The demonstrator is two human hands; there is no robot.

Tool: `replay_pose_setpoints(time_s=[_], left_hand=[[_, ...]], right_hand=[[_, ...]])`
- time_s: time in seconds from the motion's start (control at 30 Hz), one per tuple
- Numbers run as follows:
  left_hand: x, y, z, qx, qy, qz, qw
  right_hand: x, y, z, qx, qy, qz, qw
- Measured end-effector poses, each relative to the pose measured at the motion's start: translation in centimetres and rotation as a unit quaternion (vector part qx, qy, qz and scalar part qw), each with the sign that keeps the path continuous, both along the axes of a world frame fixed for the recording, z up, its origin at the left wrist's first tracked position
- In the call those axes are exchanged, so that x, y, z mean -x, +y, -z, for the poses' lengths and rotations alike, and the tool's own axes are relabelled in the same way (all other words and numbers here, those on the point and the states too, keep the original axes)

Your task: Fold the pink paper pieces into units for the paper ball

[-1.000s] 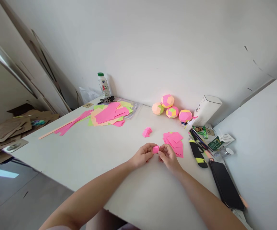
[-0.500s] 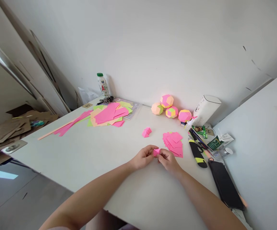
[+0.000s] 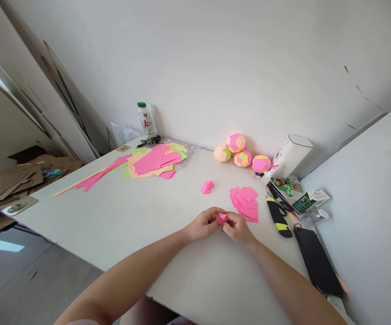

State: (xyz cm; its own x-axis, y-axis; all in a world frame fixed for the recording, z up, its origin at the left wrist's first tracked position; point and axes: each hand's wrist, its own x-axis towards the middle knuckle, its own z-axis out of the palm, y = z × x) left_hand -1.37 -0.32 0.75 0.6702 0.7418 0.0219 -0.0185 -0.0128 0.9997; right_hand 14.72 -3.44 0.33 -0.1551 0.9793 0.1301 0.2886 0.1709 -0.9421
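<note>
Both my hands meet low over the white table (image 3: 121, 221), pinching a small folded pink paper piece (image 3: 221, 218) between their fingertips. My left hand (image 3: 202, 224) grips it from the left and my right hand (image 3: 237, 227) from the right, fingers curled shut. Just beyond my right hand lies a stack of pink paper squares (image 3: 246, 202). A finished folded pink unit (image 3: 207, 186) rests on the table farther back.
A spread of pink, green and orange sheets (image 3: 154, 161) lies at back left near a bottle (image 3: 146, 120). Several paper balls (image 3: 241, 155) sit by the wall beside a white box (image 3: 292, 155). A cutter (image 3: 279, 220), phone (image 3: 319, 259) and clutter fill the right edge.
Both hands have dropped slightly toward the table and closed tighter together around the pink piece, which now shows less between the fingers.
</note>
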Motion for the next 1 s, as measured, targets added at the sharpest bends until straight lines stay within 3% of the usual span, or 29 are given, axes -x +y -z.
replay_pose_setpoints(time_s=[0.3, 0.63, 0.83, 1.0], left_hand=[[0.64, 0.57, 0.22, 0.079, 0.015, -0.042, 0.996], [0.41, 0.56, 0.25, 0.088, 0.014, -0.037, 0.995], [0.09, 0.52, -0.25, 0.093, 0.008, -0.041, 0.995], [0.09, 0.52, -0.52, 0.09, 0.021, -0.069, 0.993]], right_hand=[[-0.32, -0.11, 0.11, -0.004, 0.062, 0.032, 0.998], [0.02, -0.05, 0.56, -0.143, -0.009, -0.015, 0.99], [-0.06, 0.02, 0.28, -0.145, -0.012, 0.002, 0.989], [-0.03, -0.16, -0.09, -0.096, -0.019, 0.012, 0.995]])
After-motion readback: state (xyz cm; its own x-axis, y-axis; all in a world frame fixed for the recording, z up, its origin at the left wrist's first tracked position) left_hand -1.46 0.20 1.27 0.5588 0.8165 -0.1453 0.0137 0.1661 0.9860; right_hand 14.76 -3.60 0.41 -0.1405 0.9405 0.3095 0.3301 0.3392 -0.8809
